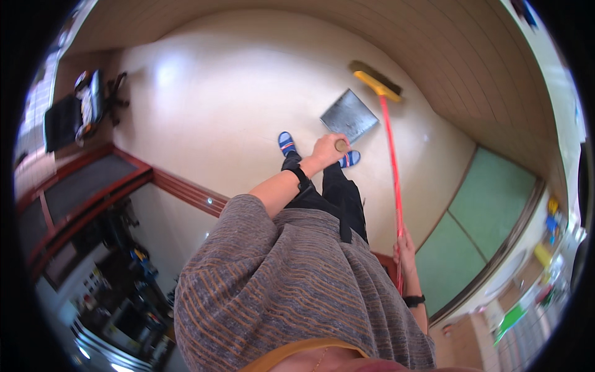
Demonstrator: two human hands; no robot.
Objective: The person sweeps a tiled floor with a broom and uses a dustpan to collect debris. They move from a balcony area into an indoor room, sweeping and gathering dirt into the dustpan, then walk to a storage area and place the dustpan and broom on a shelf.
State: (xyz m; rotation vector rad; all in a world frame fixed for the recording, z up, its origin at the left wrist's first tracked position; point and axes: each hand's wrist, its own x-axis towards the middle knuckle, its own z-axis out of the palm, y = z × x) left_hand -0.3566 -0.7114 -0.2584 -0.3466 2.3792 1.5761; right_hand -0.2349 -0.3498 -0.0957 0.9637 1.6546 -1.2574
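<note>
My left hand (331,148) is closed around the top of an upright handle (341,145), whose round end faces up. Below it a grey metal dustpan (349,116) lies at floor level, just beyond my feet in blue sandals (287,142). My right hand (405,250) grips the red pole of a push broom (393,162) at my right side. The broom's yellow head (376,86) with dark bristles is on the floor, beyond and to the right of the dustpan. Broom head and dustpan are apart.
A black office chair (69,116) stands at the far left. A red-framed sliding door (93,186) and its floor track (186,188) are at the left. Wood panelling (446,60) curves along the far right, with green cabinet panels (492,195) and a cluttered counter (525,279) nearer.
</note>
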